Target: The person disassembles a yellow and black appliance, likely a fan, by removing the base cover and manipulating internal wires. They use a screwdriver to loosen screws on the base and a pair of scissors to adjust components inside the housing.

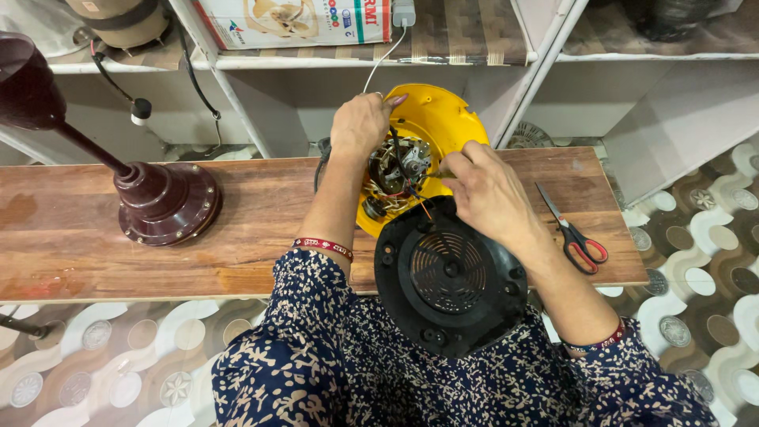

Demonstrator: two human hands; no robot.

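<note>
On the wooden bench (158,237), item: yellow housing (439,119) lying open, motor (399,166) with copper windings and thin wires exposed, black base cover (451,277) leaning against its near edge. Left hand (360,126): curled over the housing rim, gripping it steady. Right hand (486,190): fingers pinched shut on a slim tool (tip hard to make out) aimed into the motor. Risks, as I judge them: the tip could slip and nick a winding or snap a wire; the cover could slide off the bench edge. Nearby: red-handled scissors (581,241), maroon fan stand (162,202).
</note>
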